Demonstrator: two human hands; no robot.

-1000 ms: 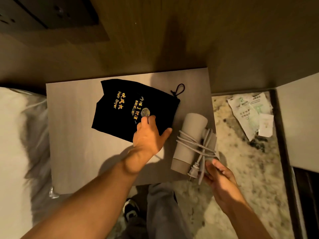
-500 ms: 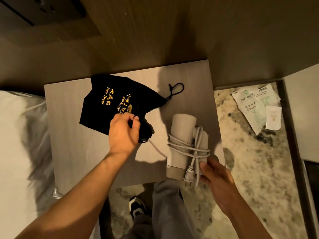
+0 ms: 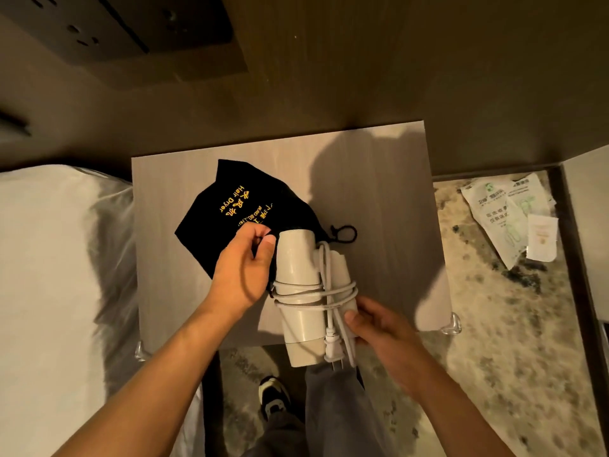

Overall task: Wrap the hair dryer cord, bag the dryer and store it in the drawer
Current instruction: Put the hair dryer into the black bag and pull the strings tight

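Note:
A white hair dryer (image 3: 298, 268) with its cord (image 3: 324, 293) wound around body and folded handle lies over the front of the nightstand (image 3: 372, 179). My right hand (image 3: 379, 324) grips its handle end, next to the plug (image 3: 333, 347). The dryer's nozzle touches the mouth of a black drawstring bag (image 3: 237, 199) with yellow "Hair Dryer" lettering. My left hand (image 3: 245, 268) pinches the bag's open edge beside the nozzle. The bag's drawstring loop (image 3: 346, 232) lies to the right. How far the nozzle is inside the bag is hidden.
A white bed (image 3: 49, 275) borders the nightstand on the left. Paper packets (image 3: 514, 219) lie on the mottled floor at the right. Clear corner guards (image 3: 451, 323) cap the nightstand's front corners. My legs and a shoe (image 3: 273, 395) are below. A wall panel with sockets (image 3: 82, 31) is above.
My left hand gathered the bag's mouth and pulled it toward the dryer. My right hand moved the dryer left until its nozzle met the bag opening.

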